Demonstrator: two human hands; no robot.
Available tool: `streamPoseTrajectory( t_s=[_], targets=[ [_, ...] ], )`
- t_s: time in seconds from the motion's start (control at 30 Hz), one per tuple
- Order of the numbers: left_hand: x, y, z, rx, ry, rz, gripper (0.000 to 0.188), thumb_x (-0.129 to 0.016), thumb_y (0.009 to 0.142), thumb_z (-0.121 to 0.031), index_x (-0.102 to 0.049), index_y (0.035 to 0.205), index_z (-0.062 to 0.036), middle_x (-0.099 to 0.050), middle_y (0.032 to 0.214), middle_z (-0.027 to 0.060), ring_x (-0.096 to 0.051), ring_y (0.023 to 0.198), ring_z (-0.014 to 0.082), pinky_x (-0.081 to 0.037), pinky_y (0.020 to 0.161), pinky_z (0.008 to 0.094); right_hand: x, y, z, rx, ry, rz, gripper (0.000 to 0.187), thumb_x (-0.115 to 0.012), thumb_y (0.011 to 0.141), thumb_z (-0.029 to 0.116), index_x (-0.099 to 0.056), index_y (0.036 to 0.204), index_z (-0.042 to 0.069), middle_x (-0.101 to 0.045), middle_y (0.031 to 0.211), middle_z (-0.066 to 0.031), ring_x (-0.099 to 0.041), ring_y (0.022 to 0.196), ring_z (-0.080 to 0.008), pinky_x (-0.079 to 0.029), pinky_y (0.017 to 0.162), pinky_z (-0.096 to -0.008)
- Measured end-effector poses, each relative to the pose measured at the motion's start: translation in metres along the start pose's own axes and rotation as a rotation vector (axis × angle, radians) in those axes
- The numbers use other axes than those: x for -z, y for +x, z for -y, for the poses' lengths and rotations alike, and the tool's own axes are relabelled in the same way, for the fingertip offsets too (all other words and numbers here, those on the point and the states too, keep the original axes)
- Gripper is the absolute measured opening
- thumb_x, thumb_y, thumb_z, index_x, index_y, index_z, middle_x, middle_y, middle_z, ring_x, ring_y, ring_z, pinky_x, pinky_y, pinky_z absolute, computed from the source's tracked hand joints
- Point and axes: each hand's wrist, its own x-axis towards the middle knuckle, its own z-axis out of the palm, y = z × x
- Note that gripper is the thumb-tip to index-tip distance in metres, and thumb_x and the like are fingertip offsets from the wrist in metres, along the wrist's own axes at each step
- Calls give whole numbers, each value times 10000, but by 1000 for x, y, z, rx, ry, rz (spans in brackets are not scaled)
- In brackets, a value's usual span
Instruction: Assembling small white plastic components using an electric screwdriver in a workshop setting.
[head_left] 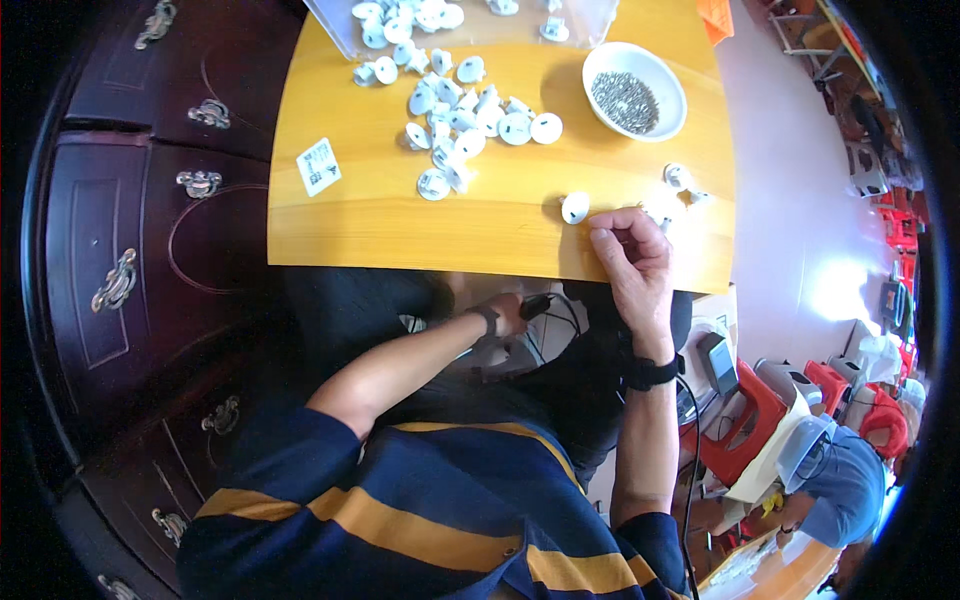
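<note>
At the table's front edge, my right hand is closed, thumb and forefinger pinched together. Whatever it may hold is too small to make out. Just left of those fingertips stands a small white round plastic piece with a dark slot. Similar white pieces lie beyond the hand, partly covered by it. Below the table edge, over my lap, my left hand is closed around a black object with a black cable. Its fingers are partly hidden.
A heap of white plastic pieces lies mid-table before a clear plastic bin. A white bowl holds many small metal parts. A printed label lies at left. Dark drawers flank the table; a red stool and another person are at right.
</note>
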Motion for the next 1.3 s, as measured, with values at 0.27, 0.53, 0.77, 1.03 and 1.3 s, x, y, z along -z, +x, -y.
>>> streamPoseTrajectory(
  t_s=[0.27, 0.53, 0.77, 1.03, 1.3],
  targets=[
    [82, -169, -84, -7, -365, -15, 558, -650, 853, -110, -446, 1366, -27, -635, 918, 43, -601, 751, 90, -501, 598, 237, 14, 2, 0, 66, -13, 46, 61, -654, 916, 86, -663, 942, 32, -616, 760, 45, -539, 688, -28, -448, 640, -190],
    [93, -263, -108, -153, -312, -70, 608, -651, 852, -46, -415, 1413, -42, -630, 1195, 67, -603, 815, 78, -521, 657, 240, 24, -33, 27, -65, 19, 82, 150, -635, 942, 186, -663, 1009, 54, -643, 799, 20, -592, 691, -59, -478, 598, -211],
    [76, -311, -90, -425, -376, -154, 638, -664, 841, -15, -396, 1420, -5, -582, 1272, 108, -592, 1003, 119, -526, 779, 255, 33, -98, 13, -227, -135, 115, 208, -573, 976, 224, -648, 1053, 46, -665, 862, -19, -611, 689, -87, -504, 577, -236],
    [57, -333, -85, -501, -386, -240, 627, -677, 839, -35, -407, 1403, 22, -581, 1247, 107, -558, 1137, 157, -437, 1011, 312, -4, -130, 22, -388, 227, 342, 234, -556, 1007, 285, -619, 1072, 69, -656, 893, -9, -603, 709, -87, -483, 611, -208],
    [54, -342, -86, -507, -392, -267, 612, -673, 854, -50, -409, 1400, 27, -580, 1255, 117, -556, 1167, 176, -417, 1045, 328, -17, -128, -1, -382, 458, 332, 107, -594, 980, 133, -644, 988, 39, -682, 849, -25, -622, 687, -77, -515, 618, -202]
  ],
)
